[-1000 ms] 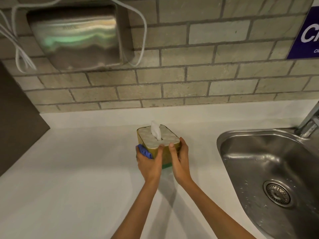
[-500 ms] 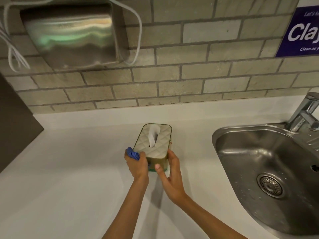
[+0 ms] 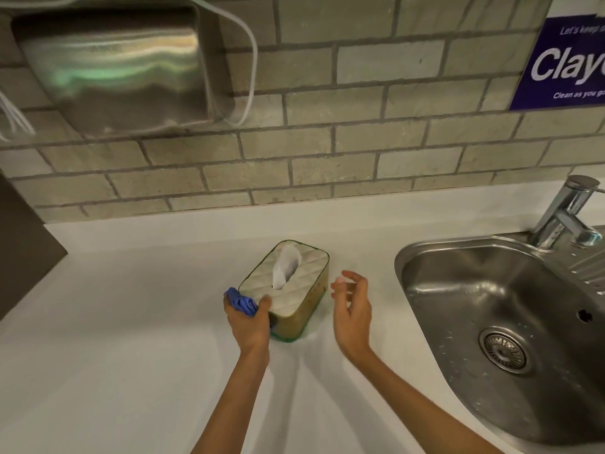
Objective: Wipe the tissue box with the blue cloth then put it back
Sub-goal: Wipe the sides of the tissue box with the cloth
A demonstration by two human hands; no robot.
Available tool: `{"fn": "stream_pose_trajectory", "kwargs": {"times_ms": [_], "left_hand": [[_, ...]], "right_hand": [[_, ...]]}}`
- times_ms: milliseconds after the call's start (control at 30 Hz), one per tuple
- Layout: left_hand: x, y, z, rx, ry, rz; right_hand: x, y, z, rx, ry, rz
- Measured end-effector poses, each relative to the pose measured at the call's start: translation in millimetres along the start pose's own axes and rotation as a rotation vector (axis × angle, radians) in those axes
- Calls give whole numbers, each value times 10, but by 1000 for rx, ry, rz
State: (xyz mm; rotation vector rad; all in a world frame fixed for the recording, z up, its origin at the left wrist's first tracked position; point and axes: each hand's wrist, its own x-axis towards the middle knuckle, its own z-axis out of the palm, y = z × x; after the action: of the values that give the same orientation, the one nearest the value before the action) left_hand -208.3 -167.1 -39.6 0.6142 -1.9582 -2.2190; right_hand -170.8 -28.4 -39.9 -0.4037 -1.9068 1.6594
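A gold tissue box (image 3: 294,290) with a quilted pale lid and a white tissue sticking out stands on the white counter (image 3: 131,322). My left hand (image 3: 248,326) is at the box's near left corner, thumb on the lid, with the bunched blue cloth (image 3: 240,303) held in its fingers. My right hand (image 3: 352,306) hovers just right of the box, fingers spread, touching nothing.
A steel sink (image 3: 491,322) with a drain and a chrome tap (image 3: 566,214) lies to the right. A brick wall behind carries a steel hand dryer (image 3: 114,70) with cables and a blue sign (image 3: 563,60). A dark panel (image 3: 23,250) borders the counter's left.
The box has been turned and now rests on the counter. My right hand has let go of it and moved off to the right. My left hand stays at the corner with the cloth.
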Motion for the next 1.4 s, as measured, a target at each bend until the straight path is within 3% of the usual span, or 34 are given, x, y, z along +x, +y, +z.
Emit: {"fn": "stream_pose_trajectory", "kwargs": {"times_ms": [133,300,500,633,767,900,1067,1300,1400], "left_hand": [[135,43,-61,20,-95,-15],[376,119,-104,70,-185,-31],[503,187,28,78,-180,-93],[524,207,35,28,-164,-126],[355,111,-130,112,-97,-36],[47,-57,-230,146,-203,112],[-92,-93,-118,173,-266,119],[-70,119,-85,297,-210,133],[-57,244,-74,405,-199,109]], "right_hand": [[420,62,-50,56,52,135],[619,193,-114,111,-90,291],[601,270,-138,178,-256,377],[548,321,-131,174,-331,387],[542,333,-117,152,-352,412],[495,346,-104,153,-368,392],[444,294,-138,164,-382,422],[396,126,-361,58,-618,373],[368,89,-467,40,-639,358]]}}
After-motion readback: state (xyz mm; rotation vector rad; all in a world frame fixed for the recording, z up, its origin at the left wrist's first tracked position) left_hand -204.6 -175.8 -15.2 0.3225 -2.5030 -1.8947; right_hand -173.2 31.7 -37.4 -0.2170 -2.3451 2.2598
